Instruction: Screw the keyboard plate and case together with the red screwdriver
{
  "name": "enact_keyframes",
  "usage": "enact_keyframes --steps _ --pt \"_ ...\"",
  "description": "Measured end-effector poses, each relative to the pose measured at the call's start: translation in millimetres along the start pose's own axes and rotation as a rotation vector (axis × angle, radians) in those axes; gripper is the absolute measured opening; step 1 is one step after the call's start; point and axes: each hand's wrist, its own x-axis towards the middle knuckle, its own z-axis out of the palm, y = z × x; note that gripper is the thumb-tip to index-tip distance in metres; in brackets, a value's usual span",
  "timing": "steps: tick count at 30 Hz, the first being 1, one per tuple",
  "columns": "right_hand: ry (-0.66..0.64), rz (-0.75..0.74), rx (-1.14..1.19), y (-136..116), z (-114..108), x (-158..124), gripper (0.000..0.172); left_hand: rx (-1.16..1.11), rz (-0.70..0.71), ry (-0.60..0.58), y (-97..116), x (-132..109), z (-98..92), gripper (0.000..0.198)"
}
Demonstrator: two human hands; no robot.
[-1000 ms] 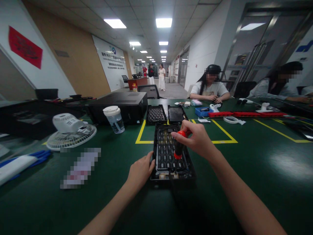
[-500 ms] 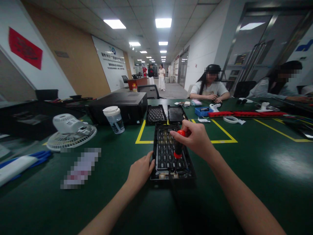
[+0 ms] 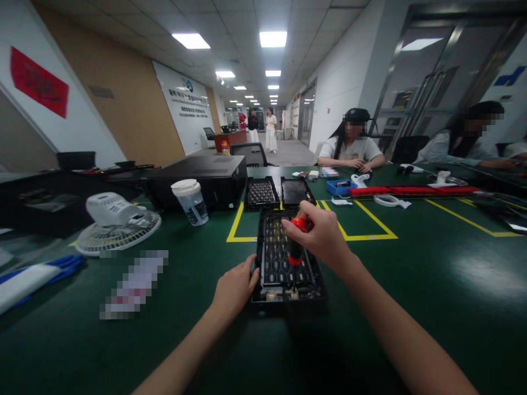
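In front of me lies a black rectangular case (image 3: 282,258), its inside lined with rows of dark oval cells and small light-coloured parts at the near end. My left hand (image 3: 235,284) holds the case's left side near the front corner, thumb and fingers against the edge. A screwdriver (image 3: 295,249) with a black and red handle stands nearly upright over the case, gripped from above by my right hand (image 3: 323,233). Its thin shaft reaches down to the near end, among the light parts; whether the tip sits on a screw is too small to tell.
Beyond the case are two similar black trays (image 3: 262,193) and a black box (image 3: 197,178). Leftward stand a lidded cup (image 3: 191,203), a white fan (image 3: 117,225) and blue-and-white gloves (image 3: 37,280). A blue bin (image 3: 341,187) and tape roll (image 3: 386,201) lie right; people sit across the table.
My right hand and the screwdriver have shifted slightly left over the case's near end. My left hand stays at the case's side. The whole view has drifted a little.
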Motion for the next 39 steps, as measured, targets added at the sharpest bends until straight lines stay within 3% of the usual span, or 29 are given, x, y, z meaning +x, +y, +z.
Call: enact_keyframes --steps 3,9,12,18,24,30,39 --pt "-0.065 0.031 0.173 1 2 0 0.024 0.001 0.009 0.008 0 0 0.2 0.041" --pt "-0.322 0.21 0.907 7 12 1 0.013 -0.004 -0.012 -0.017 1 0 -2.7 0.042" --pt "-0.425 0.217 1.128 12 16 2 0.014 -0.004 -0.01 -0.015 1 0 -4.0 0.042" --pt "-0.382 0.225 1.318 20 27 0 0.02 -0.014 -0.009 -0.016 0 -1 -3.7 0.041" --pt "-0.508 0.227 1.517 19 28 0 0.025 0.012 0.006 0.002 -3 0 -1.2 0.041" --pt "-0.642 0.223 1.533 24 23 0 0.022 0.009 0.011 0.006 -4 1 -0.9 0.042" --pt "-0.714 0.168 1.482 36 19 -2 0.029 0.0 0.007 0.007 -4 1 0.3 0.041"
